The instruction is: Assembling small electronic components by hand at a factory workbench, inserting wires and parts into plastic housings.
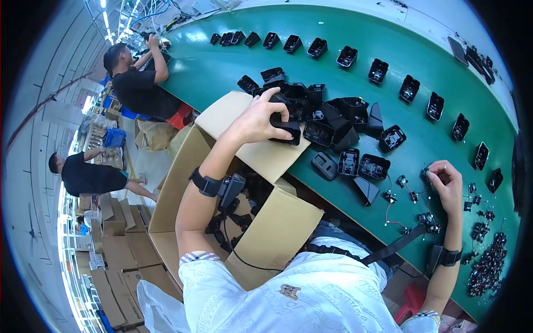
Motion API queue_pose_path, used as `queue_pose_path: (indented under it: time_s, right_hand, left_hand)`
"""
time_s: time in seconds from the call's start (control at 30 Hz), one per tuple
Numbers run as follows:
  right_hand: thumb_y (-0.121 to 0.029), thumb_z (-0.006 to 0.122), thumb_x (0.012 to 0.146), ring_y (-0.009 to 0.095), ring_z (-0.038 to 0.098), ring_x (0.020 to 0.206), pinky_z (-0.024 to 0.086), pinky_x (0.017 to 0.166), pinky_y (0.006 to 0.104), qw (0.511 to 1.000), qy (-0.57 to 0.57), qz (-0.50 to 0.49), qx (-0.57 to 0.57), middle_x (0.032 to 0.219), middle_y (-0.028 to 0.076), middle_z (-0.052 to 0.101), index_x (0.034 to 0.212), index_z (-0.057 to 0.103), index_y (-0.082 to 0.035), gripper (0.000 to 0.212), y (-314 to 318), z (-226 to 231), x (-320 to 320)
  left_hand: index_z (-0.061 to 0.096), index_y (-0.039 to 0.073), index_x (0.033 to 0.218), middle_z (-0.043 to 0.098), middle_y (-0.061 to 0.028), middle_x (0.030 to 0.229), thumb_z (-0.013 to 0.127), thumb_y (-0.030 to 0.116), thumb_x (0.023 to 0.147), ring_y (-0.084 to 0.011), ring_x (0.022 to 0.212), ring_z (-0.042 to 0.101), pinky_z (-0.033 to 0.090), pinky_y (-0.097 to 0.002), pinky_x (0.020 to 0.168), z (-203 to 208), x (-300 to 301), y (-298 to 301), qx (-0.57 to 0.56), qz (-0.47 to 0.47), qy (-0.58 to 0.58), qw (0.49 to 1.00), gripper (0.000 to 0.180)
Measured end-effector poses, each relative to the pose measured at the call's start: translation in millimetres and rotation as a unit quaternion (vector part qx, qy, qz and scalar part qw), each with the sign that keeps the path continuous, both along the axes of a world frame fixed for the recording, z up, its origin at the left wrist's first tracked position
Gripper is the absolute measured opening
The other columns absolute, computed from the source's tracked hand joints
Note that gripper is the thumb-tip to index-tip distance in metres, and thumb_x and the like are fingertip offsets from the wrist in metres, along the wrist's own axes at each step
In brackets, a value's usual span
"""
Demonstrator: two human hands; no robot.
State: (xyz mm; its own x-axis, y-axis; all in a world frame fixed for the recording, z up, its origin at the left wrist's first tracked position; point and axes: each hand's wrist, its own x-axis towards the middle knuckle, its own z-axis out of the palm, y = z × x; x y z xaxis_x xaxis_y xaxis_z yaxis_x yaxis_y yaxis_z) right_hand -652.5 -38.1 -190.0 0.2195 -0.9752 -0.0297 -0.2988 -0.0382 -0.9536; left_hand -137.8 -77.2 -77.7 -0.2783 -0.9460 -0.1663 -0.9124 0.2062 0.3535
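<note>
My left hand (256,121) is closed around a black plastic housing (286,134), thumb on its near side, above the flap of an open cardboard box. Just beyond it is a heap of black plastic housings (347,114), some with their hollow insides facing up. Over on the right, my right hand (447,187) pinches a small dark part (427,173) above the table; the fingers partly cover it. Small circuit parts joined by thin red and black wires (413,195) lie beside that hand. A black band with a device sits on each forearm.
Along the far side of the green table (233,61) runs a curved row of black housings (378,71). A pile of small wired parts (488,263) lies at the right. The open cardboard box (272,233) stands against my left side. Two people work at the left, near stacked cartons (119,250).
</note>
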Motion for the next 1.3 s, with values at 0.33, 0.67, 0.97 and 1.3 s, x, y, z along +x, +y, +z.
queue_pose_path:
  time_s: [0.33, 0.67, 0.97, 1.3]
  right_hand:
    - [-0.001, 0.071, 0.09, 0.011, 0.06, 0.093, 0.049, 0.081, 0.0235, 0.998, -0.034, -0.008, -0.058, 0.104, 0.006, 0.063, 0.097, 0.066, 0.002, 0.009, 2.6, 5.5, 1.2]
    - [0.009, 0.077, 0.079, 0.016, 0.069, 0.087, 0.056, 0.074, 0.0279, 0.966, -0.014, -0.048, -0.252, 0.101, 0.01, 0.069, 0.092, 0.073, 0.0, 0.016, 39.0, 101.7, 57.1]
    - [0.008, 0.08, 0.073, 0.021, 0.073, 0.083, 0.058, 0.07, 0.0306, 0.934, 0.037, -0.044, -0.354, 0.096, 0.011, 0.074, 0.09, 0.073, -0.003, 0.021, 31.7, 87.3, 80.0]
    - [0.008, 0.081, 0.071, 0.023, 0.072, 0.082, 0.059, 0.07, 0.0312, 0.928, 0.065, -0.024, -0.366, 0.098, 0.01, 0.073, 0.091, 0.074, -0.004, 0.024, 27.7, 90.9, 77.9]
  left_hand:
    - [0.04, 0.007, 0.11, 0.07, -0.013, 0.097, 0.073, 0.007, 0.095, -0.0179, 0.075, 0.071, 0.055, -0.0282, 0.061, 11.9, -63.7, 10.9, 0.136, 0.046, 0.546, 0.825, 0.036]
    - [0.027, 0.014, 0.157, 0.056, -0.0153, 0.11, 0.054, 0.025, 0.101, -0.0226, 0.076, 0.061, 0.044, -0.0308, 0.058, -20.8, -202.7, 17.4, 0.407, -0.064, 0.64, 0.649, 0.063]
    - [0.026, 0.012, 0.156, 0.053, -0.0132, 0.136, 0.046, 0.03, 0.11, -0.0307, 0.113, 0.066, 0.055, -0.045, 0.096, -39.3, -206.1, 14.4, 0.443, -0.082, 0.679, 0.58, 0.054]
    - [0.024, 0.011, 0.157, 0.049, -0.0156, 0.142, 0.054, 0.03, 0.106, -0.0347, 0.122, 0.063, 0.056, -0.0466, 0.098, -38.0, -205.2, 14.2, 0.489, -0.117, 0.676, 0.539, 0.062]
